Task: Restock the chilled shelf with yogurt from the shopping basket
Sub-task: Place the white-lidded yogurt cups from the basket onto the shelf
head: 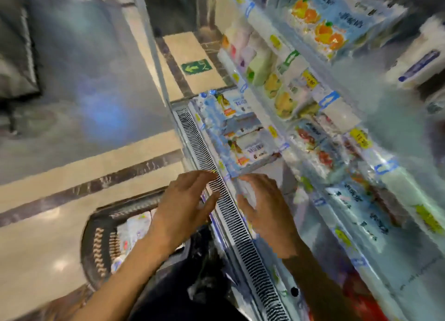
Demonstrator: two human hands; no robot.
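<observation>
Heavy motion blur, head view tilted; left hand (186, 201) at centre frame, palm down, fingers straight and spread apart, holding nothing, fingertips over the slatted vent grille (250, 253) that runs from 12 to 5 o'clock along the cabinet front; right hand (263, 207) just at 3 o'clock of the left, across the grille, fingers apart and loosely bent, nothing visibly gripped, hovering at the near edge of the chilled shelf (267, 174); something white under its fingers, too blurred to name, contact cannot be told; the two hands are near each other, not touching; shopping basket (98, 243) on the floor (72, 166) at 8 o'clock of the left hand, partly hidden by the left forearm, yogurt packs in basket (134, 227) visible inside as pale smeared shapes, count unclear; shelved yogurt packs (243, 140) with blue-white labels sit in a row at 12 o'clock of the hands on the bottom tier, bare shelf gap between them and the right hand; higher tiers at 1 to 3 o'clock carry more dairy, incl. orange-fruit packs (320, 27); yellow price tags (358, 137) on the shelf rails; green arrow sign (196, 66) on the floor at 12 o'clock beyond the cabinet end
</observation>
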